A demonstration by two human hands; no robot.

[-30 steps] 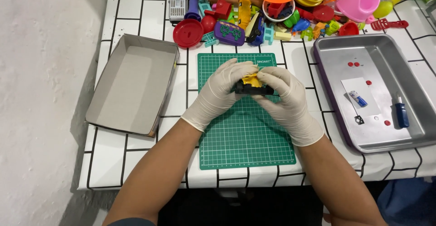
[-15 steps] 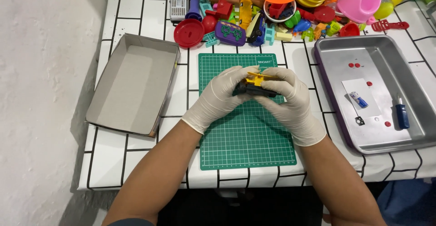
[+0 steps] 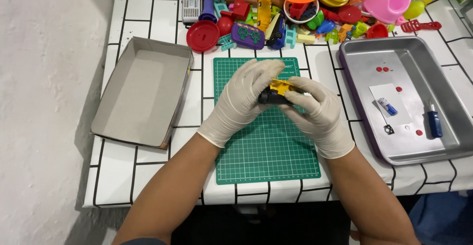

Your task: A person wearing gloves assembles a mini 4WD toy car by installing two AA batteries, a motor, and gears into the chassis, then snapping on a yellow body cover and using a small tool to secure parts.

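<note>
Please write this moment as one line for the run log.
left hand: holds toy | right hand: holds toy | place: above green mat | left: grey box | right: metal tray with screwdriver

The worktop (image 3: 148, 18) was white, crossed by a black brick-like grid. The cutting mat (image 3: 268, 146) was green with fine pale gridlines. The hands, left (image 3: 244, 99) and right (image 3: 315, 112), wore off-white gloves around a yellow toy (image 3: 280, 86) with a part that looked black. The tray (image 3: 433, 53) was silver-grey.
</note>
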